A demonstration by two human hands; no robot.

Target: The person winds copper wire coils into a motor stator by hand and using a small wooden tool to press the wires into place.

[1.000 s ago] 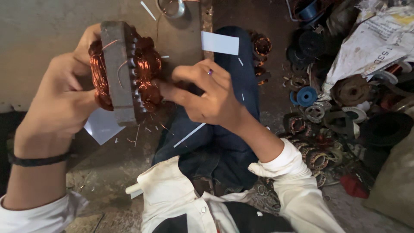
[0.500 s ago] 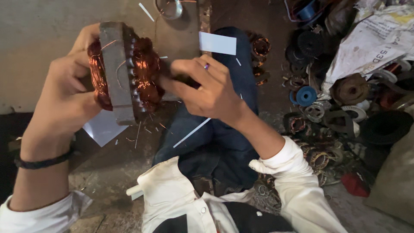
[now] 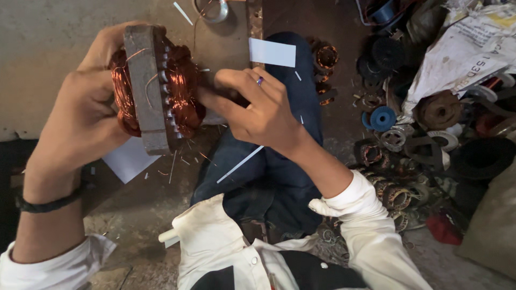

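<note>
Motor stator (image 3: 156, 88) up in the left of the view, left hand (image 3: 80, 118) wrapped around its left side, right hand (image 3: 258, 107) touching its right side. Below both, the person's knee (image 3: 269, 161) over the floor (image 3: 54, 37). Paper sheet (image 3: 129, 160) on floor under the stator, paper strip (image 3: 272, 52) above the right hand. Parts pile (image 3: 408, 134) on floor to the right, sack (image 3: 462, 48) behind it at far right, spool (image 3: 382, 118) at the pile's left edge.

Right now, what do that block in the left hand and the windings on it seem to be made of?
The block looks like dull grey metal, perhaps stacked steel: matt, hard-edged, slotted. The windings look like copper wire, glossy orange-red in fine strands. The left hand holds it; the right hand touches the windings.
</note>
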